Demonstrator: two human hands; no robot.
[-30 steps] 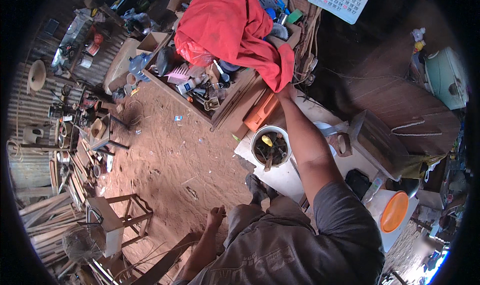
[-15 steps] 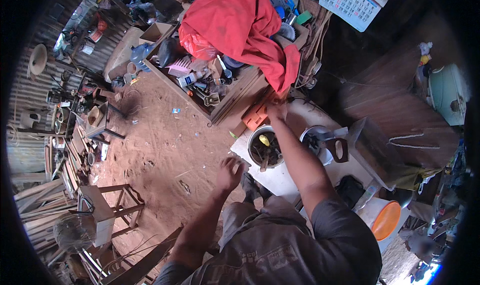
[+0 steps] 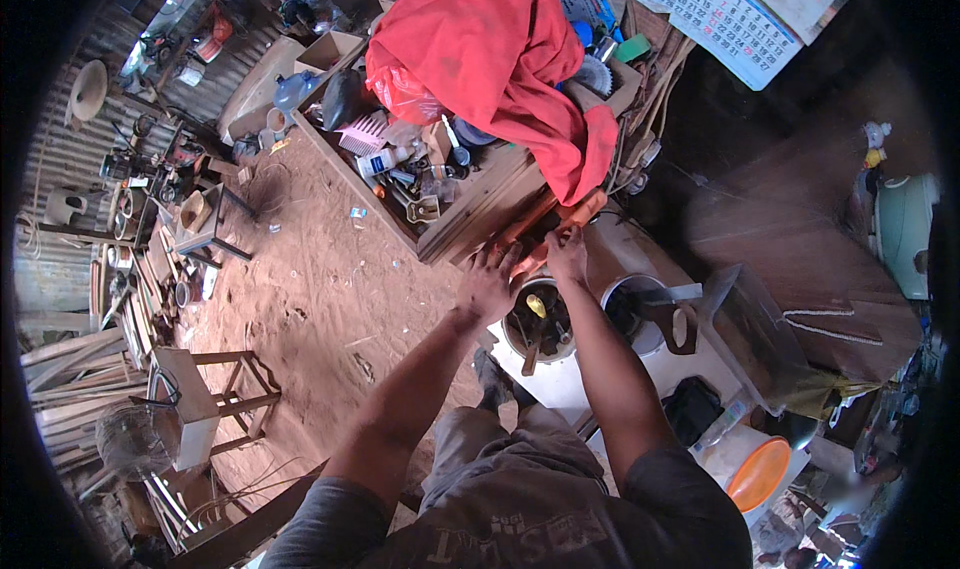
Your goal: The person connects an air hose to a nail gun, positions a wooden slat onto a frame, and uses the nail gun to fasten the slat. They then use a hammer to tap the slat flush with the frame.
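Both of my hands are at an orange plastic case [image 3: 588, 209] against the front of the wooden drawer. My left hand [image 3: 488, 284] grips its near left end, with the fingers bent over the edge. My right hand [image 3: 567, 256] is closed on its middle, thumb and fingers drawn together. The hands hide much of the case, and I cannot tell whether its lid is up. Just below them stands a round metal pot [image 3: 512, 344] of dark pieces, with a yellow-topped item [image 3: 537, 306] in it. A second pot [image 3: 648, 341] of dark things sits to its right.
The wooden drawer [image 3: 350, 191] ahead holds a pink comb [image 3: 364, 134], bottles and small parts under a red cloth [image 3: 470, 59]. On the right are a metal box [image 3: 745, 339] and an orange-rimmed bucket [image 3: 757, 474]. A wooden stool [image 3: 197, 421] stands left on the dirt floor [image 3: 310, 319].
My left hand has moved up and right from above the floor onto the orange case. My right hand has shifted slightly nearer along it. The view has turned a little.
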